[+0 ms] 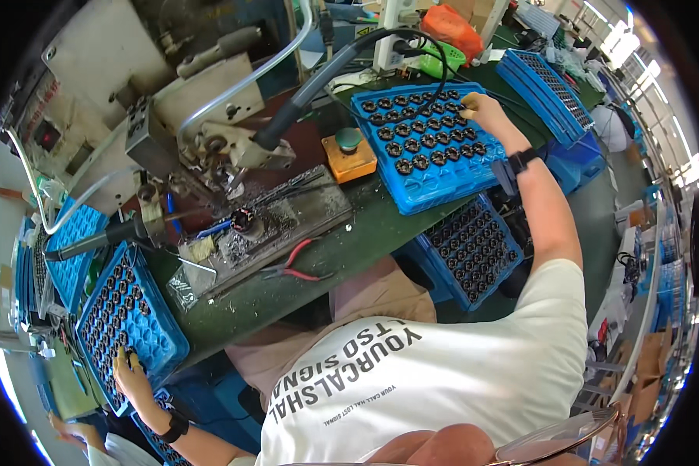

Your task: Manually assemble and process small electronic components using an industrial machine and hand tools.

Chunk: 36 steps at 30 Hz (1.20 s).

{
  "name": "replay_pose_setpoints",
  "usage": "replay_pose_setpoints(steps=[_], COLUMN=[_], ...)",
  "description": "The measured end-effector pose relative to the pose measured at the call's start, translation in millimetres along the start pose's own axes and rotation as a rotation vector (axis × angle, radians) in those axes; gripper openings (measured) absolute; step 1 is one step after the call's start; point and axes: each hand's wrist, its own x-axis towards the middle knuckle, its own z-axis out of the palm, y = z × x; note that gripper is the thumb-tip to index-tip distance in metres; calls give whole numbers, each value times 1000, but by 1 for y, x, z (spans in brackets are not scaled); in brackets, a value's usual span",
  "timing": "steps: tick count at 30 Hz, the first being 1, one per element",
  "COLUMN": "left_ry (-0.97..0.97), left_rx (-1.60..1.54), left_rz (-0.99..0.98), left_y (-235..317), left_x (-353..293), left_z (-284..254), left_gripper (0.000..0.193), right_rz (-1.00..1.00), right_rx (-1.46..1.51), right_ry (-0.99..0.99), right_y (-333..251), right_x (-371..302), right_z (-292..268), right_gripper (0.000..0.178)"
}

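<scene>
Parts in blue tray, just left of right hand, its hold unclear.

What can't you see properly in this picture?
All in the head view:
Whether the right hand grips one of the black parts: its own fingers cover the spot.
Whether the left hand grips one: too small to tell there.
The black parts' tiny details: too small.
The other person's sleeve: partly cut off by the lower edge.
</scene>
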Motion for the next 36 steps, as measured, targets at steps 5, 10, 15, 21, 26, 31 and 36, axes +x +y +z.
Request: replay_pose_setpoints(steps=[5,10,15,21,26,31,36], left_ry=[-100,-114,113,150,61,-100,-150], left_rx=[-80,-194,-195,-885,-1286,-1444,-1434], left_rz=[-25,-79,46,-230,-85,11,5], left_y=[-7,-18,-22,61,158,223,230], left_x=[14,12,8,-11,-13,-28,-31], left_z=[4,3,3,-24,-20,-9,-11], left_gripper=[33,32,35,44,46,42,41], right_rz=[27,-13,-158,-224,-423,-563,-623], right_rx=[-392,-325,-246,329,783,789,724], right_ry=[3,-11,137,-23,-316,-103,-4], right_y=[32,31,20,-136,-247,-327,-342], right_x=[37,38,16,-117,-171,-164,-158], right_z=[7,15,-6,2,88,133,144], right_gripper=[34,38,48,22,37,48,45])
